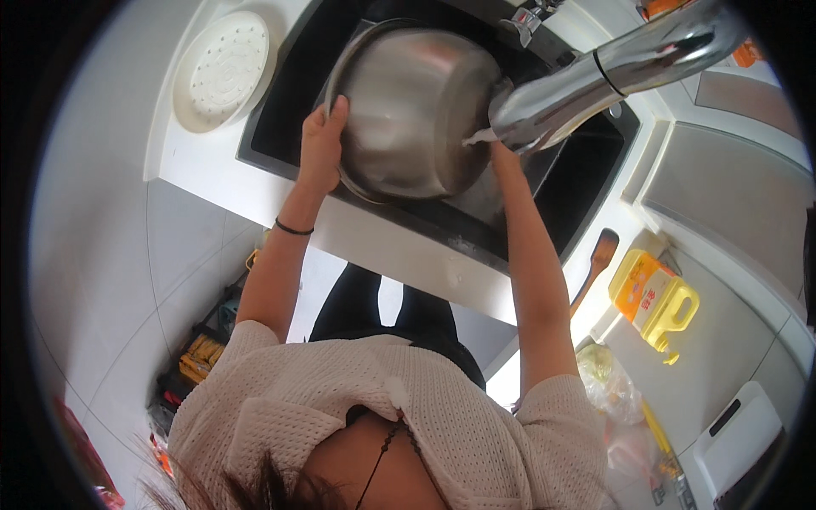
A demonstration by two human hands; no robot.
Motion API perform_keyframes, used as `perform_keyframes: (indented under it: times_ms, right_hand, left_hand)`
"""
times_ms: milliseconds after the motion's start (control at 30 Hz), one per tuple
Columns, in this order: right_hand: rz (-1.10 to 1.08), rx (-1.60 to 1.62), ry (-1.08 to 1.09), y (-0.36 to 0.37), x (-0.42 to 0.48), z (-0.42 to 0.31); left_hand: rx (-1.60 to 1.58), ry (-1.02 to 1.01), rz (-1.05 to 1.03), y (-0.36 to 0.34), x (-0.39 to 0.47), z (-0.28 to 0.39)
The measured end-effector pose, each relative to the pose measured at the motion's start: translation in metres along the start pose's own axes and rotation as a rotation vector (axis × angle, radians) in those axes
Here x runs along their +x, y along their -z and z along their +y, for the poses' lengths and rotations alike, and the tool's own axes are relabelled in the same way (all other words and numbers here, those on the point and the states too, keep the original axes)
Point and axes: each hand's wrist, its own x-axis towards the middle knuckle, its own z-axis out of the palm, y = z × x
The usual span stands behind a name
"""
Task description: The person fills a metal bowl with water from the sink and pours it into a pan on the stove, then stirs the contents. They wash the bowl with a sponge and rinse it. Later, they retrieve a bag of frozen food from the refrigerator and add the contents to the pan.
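Observation:
A stainless steel pot (pixel 401 115) is tilted on its side over the black kitchen sink (pixel 274 137), its base towards the right. My left hand (pixel 325 143) grips the pot's rim, thumb on the outer wall. My right hand is hidden behind the pot's base and the chrome faucet head (pixel 542 115); only its wrist (pixel 503 159) shows, so its grip cannot be told. A white strand, probably water, lies between the faucet's mouth and the pot's base.
A white perforated plastic plate or basket (pixel 223 70) lies left of the sink. Right of it are a wooden spatula (pixel 602 252), a yellow plastic jug (pixel 650 299), plastic bags (pixel 609 382) and a white cutting board (pixel 739 433). A chrome fitting (pixel 526 25) stands at the sink's far edge.

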Motion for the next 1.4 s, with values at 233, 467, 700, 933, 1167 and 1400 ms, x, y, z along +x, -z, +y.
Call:
perform_keyframes:
  times_ms: [233, 467, 700, 933, 1167, 1400]
  right_hand:
    - [-0.249, -0.350, 0.524, -0.011, 0.016, -0.118]
    - [-0.240, 0.279, -0.343, 0.033, 0.062, -0.034]
    - [-0.188, 1.082, -0.699, 0.055, 0.021, 0.088]
    - [0.121, 1.024, -0.947, -0.012, -0.061, 0.028]
    - [0.506, 0.950, -0.595, -0.085, -0.101, -0.051]
    - [0.240, -0.329, 0.280, -0.082, -0.105, -0.076]
  left_hand:
    - [0.562, -0.260, -0.334, -0.009, -0.016, 0.011]
    - [0.700, -0.393, -0.585, -0.008, -0.020, 0.029]
    - [0.434, -0.246, -0.383, -0.010, -0.018, 0.027]
    - [0.246, -0.086, -0.117, -0.016, -0.011, 0.004]
    - [-0.136, -0.166, 0.209, -0.054, -0.001, -0.019]
    - [-0.403, -0.008, 0.413, -0.068, 0.006, -0.016]
